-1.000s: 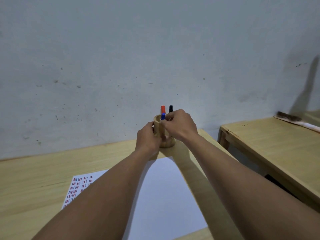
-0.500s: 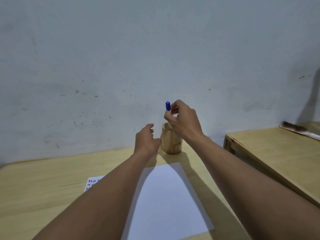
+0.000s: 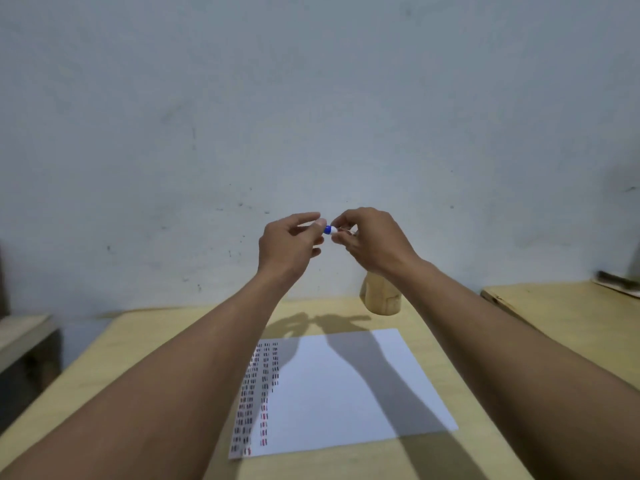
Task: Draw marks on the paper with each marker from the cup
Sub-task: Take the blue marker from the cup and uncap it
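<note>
A blue and white marker [image 3: 329,230] is held level in the air between my two hands, well above the table. My left hand [image 3: 290,241] pinches its blue cap end and my right hand [image 3: 372,239] grips its white barrel, most of which is hidden. Behind my right wrist stands the wooden cup [image 3: 380,298], its top hidden by the wrist. A white sheet of paper [image 3: 346,386] lies on the wooden table [image 3: 145,348] below, with columns of short red, blue and black marks along its left side.
A second wooden table [image 3: 568,317] stands to the right with a brush-like object [image 3: 618,279] at its far edge. A low grey bench or shelf [image 3: 24,336] sits at the left. The plain wall rises right behind the table.
My right hand lifted the blue marker out of the cup and turned it level. My left hand left the cup and rose to take the cap end. The view tilted down.
</note>
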